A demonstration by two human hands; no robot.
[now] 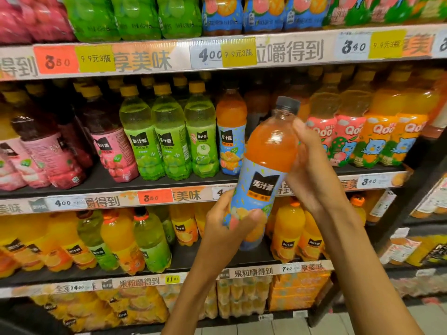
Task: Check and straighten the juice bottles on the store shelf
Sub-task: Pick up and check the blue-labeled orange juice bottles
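Observation:
I hold an orange juice bottle (pixel 263 170) with a blue label and a black cap in front of the middle shelf (pixel 116 189), tilted with its cap to the upper right. My left hand (pixel 229 221) grips its base from below. My right hand (pixel 312 163) holds its upper part from the right side. On the middle shelf behind it stands a matching blue-label bottle (pixel 231 131), with a gap to its right where the held bottle covers the view.
Green grape juice bottles (pixel 167 136) and pink-label dark bottles (pixel 108 139) stand left of the gap; Qoo bottles (pixel 377 126) stand right. Larger orange bottles (pixel 290 230) fill the lower shelf, and packs of bottles the bottom one. Price strips run along every shelf edge.

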